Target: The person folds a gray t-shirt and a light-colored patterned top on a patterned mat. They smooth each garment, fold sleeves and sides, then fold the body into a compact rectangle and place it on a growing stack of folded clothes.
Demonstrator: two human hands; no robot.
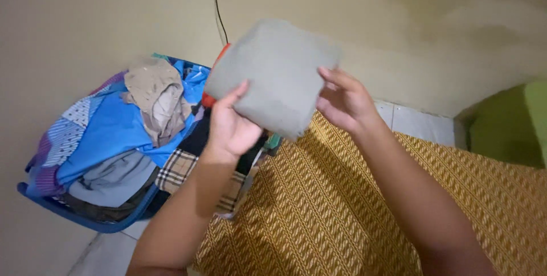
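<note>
in front of my knees, from about three o'clock round to six, lies the big yellow cloth with brown zigzag lines [353, 207]. it is spread flat and wide, and it is the biggest thing here. nothing sits on the part i can see.

over at nine o'clock stands the blue basket [85, 216]. it is piled high with clothes that are all in a heap. i can see a bright blue shirt [114, 130], a crumpled tan cloth [156, 96] on top, and a checked brown cloth [182, 170] hanging over the side near my arm. none of these look folded, so i think most of the pile is still left to do.

up at twelve o'clock, in the air in front of the wall, is the grey folded cloth [276, 73]. it is a neat square now, so i think this one is done being folded. it has not been put down anywhere yet.

my left hand [231, 125] holds the grey square at its bottom corner, thumb on the front and fingers tucked behind. my right hand [345, 102] is half open, with its fingertips pinching the right edge of the square.
</note>
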